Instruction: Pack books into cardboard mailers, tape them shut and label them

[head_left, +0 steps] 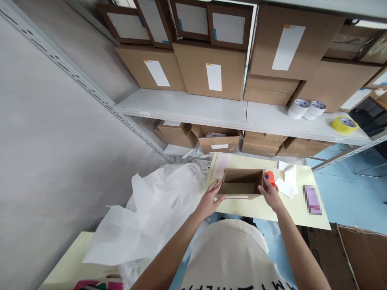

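A small cardboard box (242,197) with an open top stands on the pale yellow table (290,215). Pale yellow like the tabletop shows through inside it. My left hand (210,198) grips its left end, thumb at the near corner and fingers along the side. At the right end, my right hand (270,193) holds the wall between thumb and fingers. Just behind the right fingers lies an orange-red object (270,177) with a blue part, partly hidden; whether that hand also touches it, I cannot tell.
White paper scraps (287,181) and a blurred purple item (313,200) lie on the table's right. A heap of white wrapping sheets (157,213) is at left. Ahead, a shelf (211,106) carries cartons, white tape rolls (298,108) and yellow tape (344,125). A large open carton (363,253) stands lower right.
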`<state>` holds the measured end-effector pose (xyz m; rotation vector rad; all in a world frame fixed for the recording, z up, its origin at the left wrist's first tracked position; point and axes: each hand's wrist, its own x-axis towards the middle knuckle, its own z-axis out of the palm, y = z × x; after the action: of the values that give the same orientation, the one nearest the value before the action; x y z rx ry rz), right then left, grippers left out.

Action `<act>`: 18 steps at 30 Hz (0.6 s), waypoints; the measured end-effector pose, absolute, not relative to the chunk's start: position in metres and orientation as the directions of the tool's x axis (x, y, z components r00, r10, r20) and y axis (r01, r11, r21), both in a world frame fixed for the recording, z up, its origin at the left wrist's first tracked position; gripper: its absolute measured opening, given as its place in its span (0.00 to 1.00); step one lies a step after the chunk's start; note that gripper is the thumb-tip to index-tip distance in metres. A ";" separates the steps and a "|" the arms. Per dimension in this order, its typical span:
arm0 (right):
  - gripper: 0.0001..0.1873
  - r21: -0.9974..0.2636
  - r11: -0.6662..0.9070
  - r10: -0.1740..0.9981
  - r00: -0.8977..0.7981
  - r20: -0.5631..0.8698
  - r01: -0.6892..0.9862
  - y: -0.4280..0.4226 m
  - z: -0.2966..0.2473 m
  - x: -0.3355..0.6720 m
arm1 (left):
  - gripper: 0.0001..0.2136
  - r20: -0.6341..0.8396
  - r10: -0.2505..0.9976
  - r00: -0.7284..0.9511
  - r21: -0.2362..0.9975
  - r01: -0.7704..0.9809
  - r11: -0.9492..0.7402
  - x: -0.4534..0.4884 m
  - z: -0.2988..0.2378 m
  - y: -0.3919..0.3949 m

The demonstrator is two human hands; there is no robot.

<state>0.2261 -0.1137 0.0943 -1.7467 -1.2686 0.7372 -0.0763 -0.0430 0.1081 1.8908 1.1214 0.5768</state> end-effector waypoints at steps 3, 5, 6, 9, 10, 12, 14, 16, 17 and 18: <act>0.41 -0.864 -0.228 0.957 0.267 -0.114 0.449 -0.136 0.098 0.216 | 0.28 -0.009 0.842 0.539 0.822 0.483 -0.300 -0.077 0.105 -0.040; 0.45 -0.841 -0.216 0.968 0.223 -0.117 0.496 -0.145 0.102 0.212 | 0.27 -0.006 0.823 0.569 0.813 0.481 -0.327 -0.078 0.102 -0.037; 0.46 -0.825 -0.196 0.974 0.199 -0.104 0.529 -0.147 0.104 0.211 | 0.27 -0.009 0.812 0.583 0.812 0.478 -0.335 -0.078 0.101 -0.035; 0.42 -0.772 -0.139 0.989 0.123 -0.080 0.620 -0.148 0.111 0.212 | 0.28 -0.032 0.768 0.639 0.813 0.464 -0.352 -0.079 0.100 -0.026; 0.40 -0.754 -0.128 0.992 0.099 -0.083 0.644 -0.147 0.113 0.214 | 0.28 -0.044 0.750 0.660 0.811 0.462 -0.359 -0.079 0.101 -0.022; 0.35 -0.719 -0.118 0.993 0.064 -0.102 0.685 -0.146 0.115 0.218 | 0.29 -0.081 0.718 0.691 0.798 0.477 -0.369 -0.077 0.103 -0.014; 0.31 -0.685 -0.115 0.991 0.036 -0.129 0.719 -0.146 0.118 0.221 | 0.30 -0.113 0.707 0.698 0.784 0.499 -0.368 -0.072 0.106 -0.007; 0.25 -0.662 -0.104 0.989 0.005 -0.150 0.742 -0.144 0.120 0.225 | 0.32 -0.121 0.711 0.693 0.781 0.508 -0.363 -0.068 0.108 0.000; 0.22 -0.660 -0.097 0.987 -0.013 -0.159 0.745 -0.143 0.122 0.227 | 0.33 -0.120 0.715 0.689 0.781 0.510 -0.361 -0.066 0.108 0.002; 0.21 -0.662 -0.088 0.986 -0.030 -0.165 0.744 -0.142 0.123 0.228 | 0.33 -0.120 0.718 0.686 0.782 0.510 -0.357 -0.064 0.109 0.005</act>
<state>0.2285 -0.1418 0.1228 -1.8751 -1.8131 0.8728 -0.0645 0.0052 0.1085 2.0389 0.9433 0.3063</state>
